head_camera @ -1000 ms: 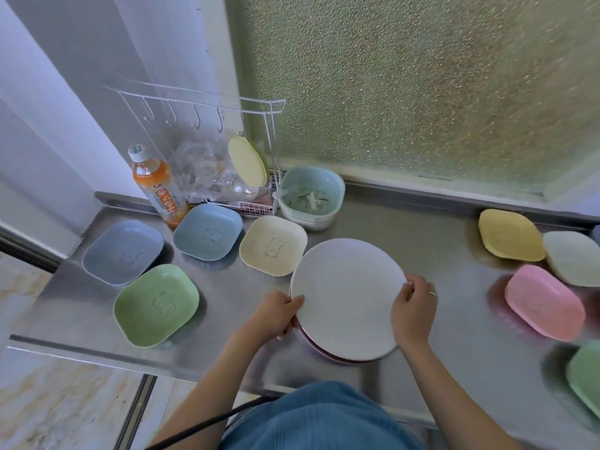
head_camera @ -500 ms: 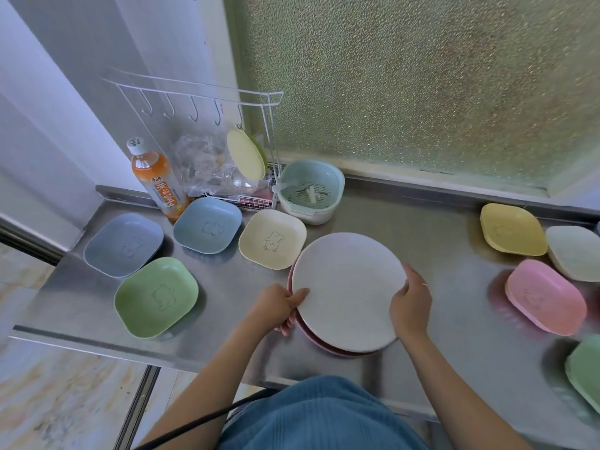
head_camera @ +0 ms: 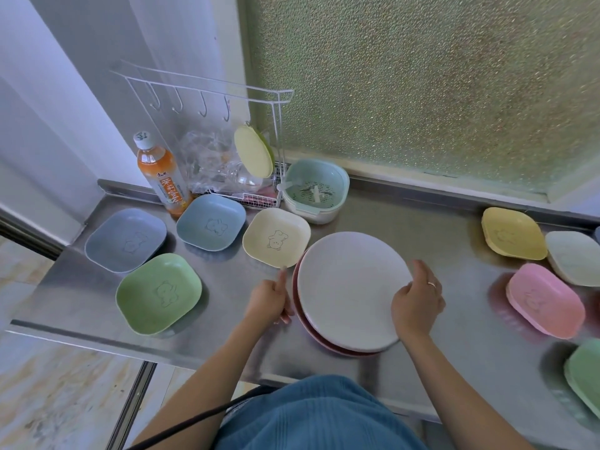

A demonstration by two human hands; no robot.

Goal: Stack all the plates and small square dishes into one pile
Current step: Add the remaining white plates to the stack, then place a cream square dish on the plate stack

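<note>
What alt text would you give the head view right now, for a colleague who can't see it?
A person's left hand and right hand hold a pile of round plates, white on top, on a steel counter. Square dishes lie loose: four at left, the cream dish touching the pile, and four at right. A drink bottle stands behind.

The bench (head_camera: 422, 228) is seen as brushed, dully reflective metal. The white plate (head_camera: 350, 287) and green dish (head_camera: 159, 293) look matt and smooth. Pebbled glass (head_camera: 422, 92) is seen behind.

bare counter (head_camera: 454, 241) right of plates (head_camera: 350, 287), dishes (head_camera: 276, 241) crowding left
</note>
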